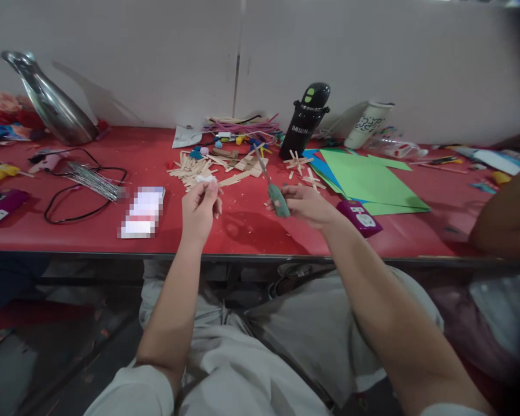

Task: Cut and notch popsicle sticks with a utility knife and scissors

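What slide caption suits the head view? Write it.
Right hand holding a green-handled tool, left hand by a white scrap, wooden sticks beyond.

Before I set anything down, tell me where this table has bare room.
Bare red tabletop shows between the left hand and right hand, on the near side, and between the steel pitcher and craft sticks. Crowded: from the craft sticks past the DAWN bottle to the green paper.

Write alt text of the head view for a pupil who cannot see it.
A person's right hand holds a green-handled tool above a red table, while the left hand appears to pinch a white scrap. Beyond lie wooden sticks, with green paper to the right.
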The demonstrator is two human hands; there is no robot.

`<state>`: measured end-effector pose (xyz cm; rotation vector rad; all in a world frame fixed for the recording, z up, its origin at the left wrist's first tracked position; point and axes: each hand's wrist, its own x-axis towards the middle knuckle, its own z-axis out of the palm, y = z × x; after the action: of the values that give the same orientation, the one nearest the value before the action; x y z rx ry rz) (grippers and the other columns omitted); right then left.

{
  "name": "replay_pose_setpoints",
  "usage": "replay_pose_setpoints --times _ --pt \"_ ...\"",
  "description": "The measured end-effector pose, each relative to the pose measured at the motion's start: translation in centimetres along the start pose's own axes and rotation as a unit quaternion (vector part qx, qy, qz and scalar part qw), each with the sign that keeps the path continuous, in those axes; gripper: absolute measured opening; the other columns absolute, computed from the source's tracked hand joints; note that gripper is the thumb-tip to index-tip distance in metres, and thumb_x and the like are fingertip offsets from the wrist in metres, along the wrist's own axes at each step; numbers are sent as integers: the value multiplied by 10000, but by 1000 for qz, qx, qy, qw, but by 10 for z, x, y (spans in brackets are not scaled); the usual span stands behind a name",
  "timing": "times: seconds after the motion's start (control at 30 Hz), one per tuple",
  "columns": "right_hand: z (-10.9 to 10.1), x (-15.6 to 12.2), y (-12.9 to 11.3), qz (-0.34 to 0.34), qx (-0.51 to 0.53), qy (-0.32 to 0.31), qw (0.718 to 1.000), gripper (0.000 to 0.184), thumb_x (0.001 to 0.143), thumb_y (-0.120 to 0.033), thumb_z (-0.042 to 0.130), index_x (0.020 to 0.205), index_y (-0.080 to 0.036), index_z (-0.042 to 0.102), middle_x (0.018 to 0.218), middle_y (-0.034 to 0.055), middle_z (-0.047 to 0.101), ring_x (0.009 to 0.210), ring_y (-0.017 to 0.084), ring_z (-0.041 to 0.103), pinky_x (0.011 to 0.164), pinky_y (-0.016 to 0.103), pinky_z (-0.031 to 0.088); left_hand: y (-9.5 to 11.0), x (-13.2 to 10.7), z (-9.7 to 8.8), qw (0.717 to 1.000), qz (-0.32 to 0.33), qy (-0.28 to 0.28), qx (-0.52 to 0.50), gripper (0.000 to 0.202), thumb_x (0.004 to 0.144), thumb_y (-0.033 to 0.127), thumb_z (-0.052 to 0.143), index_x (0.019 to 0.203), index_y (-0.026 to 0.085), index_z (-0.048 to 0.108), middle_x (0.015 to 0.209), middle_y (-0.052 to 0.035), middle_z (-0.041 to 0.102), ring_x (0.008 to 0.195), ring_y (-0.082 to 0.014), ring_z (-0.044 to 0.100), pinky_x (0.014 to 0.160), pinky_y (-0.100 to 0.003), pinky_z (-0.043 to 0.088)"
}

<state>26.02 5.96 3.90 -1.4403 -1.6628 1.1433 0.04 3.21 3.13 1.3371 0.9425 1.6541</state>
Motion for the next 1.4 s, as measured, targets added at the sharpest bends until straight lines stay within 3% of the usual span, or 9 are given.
replay_pose_setpoints --times 0.1,0.2,0.3,0.43,0.53,0.9,1.4 --pt "22 -8 -4 -20 63 -9 998 479 607 -528 817 908 -190 663 871 74 732 792 197 683 725 329 561 -1 0 2 1000 -5 20 -23 374 886 538 699 729 206 629 470 55 515 406 -67 428 422 -207 349" --pt "44 -18 -4 -30 70 -18 997 526 545 -503 894 891 -182 661 796 28 666 734 170 618 688 314 528 2 -2 4 999 0 34 -30 344 910 516 681 753 213 637 484 55 506 429 -72 436 437 -211 357" --pt "56 -29 -3 -60 54 -5 997 509 605 -526 869 882 -202 590 761 -27 571 710 144 537 680 301 487 5 -3 6 998 15 49 -20 341 929 514 658 764 216 639 493 54 504 436 -76 444 444 -218 364" --pt "60 -43 -1 -81 -11 -14 997 437 706 -516 834 818 -208 544 741 -49 498 678 125 459 654 283 417 6 -3 10 998 29 61 -8 358 940 521 642 763 212 618 497 57 513 431 -73 449 447 -214 371" --pt "65 -47 2 -90 8 -8 996 412 756 -526 804 795 -201 554 747 -35 521 685 132 475 672 294 410 5 -4 12 997 30 67 -6 384 940 529 638 737 207 589 494 57 517 435 -73 459 451 -208 377" --pt "81 -53 -14 -118 18 47 992 402 770 -517 800 814 -211 543 714 -45 499 656 130 438 637 293 379 10 -12 23 998 52 -6 37 387 976 509 588 735 206 579 563 33 570 521 -95 542 567 -228 485" --pt "79 -58 -16 -140 34 40 989 382 815 -530 744 837 -216 528 738 -36 483 668 136 433 652 297 388 2 -9 24 999 31 -29 -4 407 964 521 605 711 206 566 553 43 542 498 -85 509 538 -219 444"
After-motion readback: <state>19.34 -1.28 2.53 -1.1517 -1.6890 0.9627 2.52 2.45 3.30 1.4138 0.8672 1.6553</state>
